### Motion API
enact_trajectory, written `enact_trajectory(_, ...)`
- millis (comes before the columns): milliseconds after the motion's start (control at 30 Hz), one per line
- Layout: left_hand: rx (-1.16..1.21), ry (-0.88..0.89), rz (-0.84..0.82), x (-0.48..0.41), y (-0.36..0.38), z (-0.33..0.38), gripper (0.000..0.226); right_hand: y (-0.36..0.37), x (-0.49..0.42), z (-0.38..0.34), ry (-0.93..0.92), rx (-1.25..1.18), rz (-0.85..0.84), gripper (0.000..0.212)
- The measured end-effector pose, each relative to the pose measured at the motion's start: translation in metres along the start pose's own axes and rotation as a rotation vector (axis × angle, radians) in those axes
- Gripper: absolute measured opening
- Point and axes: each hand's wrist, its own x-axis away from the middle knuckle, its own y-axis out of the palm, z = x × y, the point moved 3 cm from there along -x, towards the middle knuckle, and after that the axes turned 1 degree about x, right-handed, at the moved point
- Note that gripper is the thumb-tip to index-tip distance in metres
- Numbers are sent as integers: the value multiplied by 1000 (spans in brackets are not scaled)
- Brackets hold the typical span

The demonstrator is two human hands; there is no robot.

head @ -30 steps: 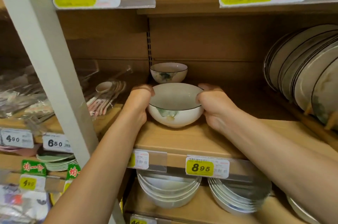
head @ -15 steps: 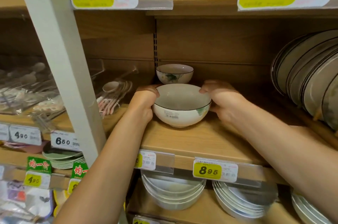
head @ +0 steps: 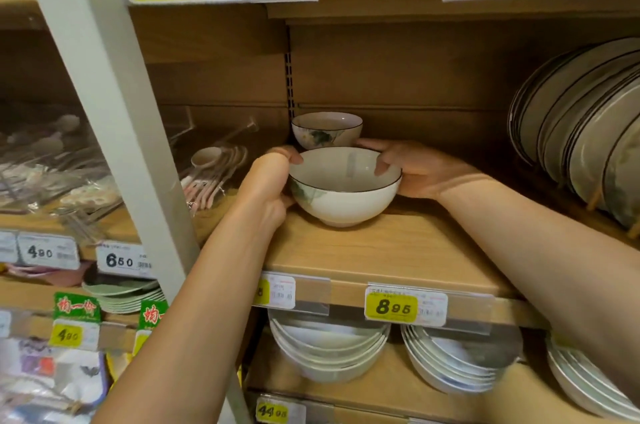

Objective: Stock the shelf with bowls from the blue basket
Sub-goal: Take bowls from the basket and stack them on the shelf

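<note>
From the head camera: clasps the white floral bowl on both sides, left hand curled round its 9 o'clock wall, right hand at 3 o'clock with one digit hooked over the rim. Seems to rest upright, foot down, on the wooden shelf board. Lies at 6 o'clock of the rear matching bowl, close, contact unclear. Probably calls for a short push toward 12 o'clock, with both hands equally near.

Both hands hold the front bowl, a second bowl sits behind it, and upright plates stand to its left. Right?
Wrong side: the head view shows the upright plates to the right of the front bowl. The rest is right.
</note>
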Motion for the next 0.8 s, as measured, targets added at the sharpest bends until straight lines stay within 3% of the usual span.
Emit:
enact_trajectory(133,-15,27,-52,2,2,-5,41,-5,-10,1,-8,25,-28,59)
enact_trajectory(267,-49,73,-33,0,1,-11,37,-6,0,7,-5,-47,357,31)
enact_trajectory(333,-130,125,1,0,2,-14,34,-5,19,14,-40,-118,516,29)
enact_trajectory(400,-203,158,44,4,0,-17,34,4,41,25,-101,-230,459,45)
enact_trajectory(500,-210,148,15,10,-4,-21,31,17,58,33,-104,-193,347,58)
enact_trajectory(600,-176,161,-87,16,-4,-20,12,20,56,26,-97,-248,365,44)
enact_trajectory(733,-113,158,-142,20,2,-21,35,24,49,24,-76,-304,353,23)
enact_trajectory(800,-76,153,-152,20,8,-18,31,28,42,21,-73,-311,372,19)
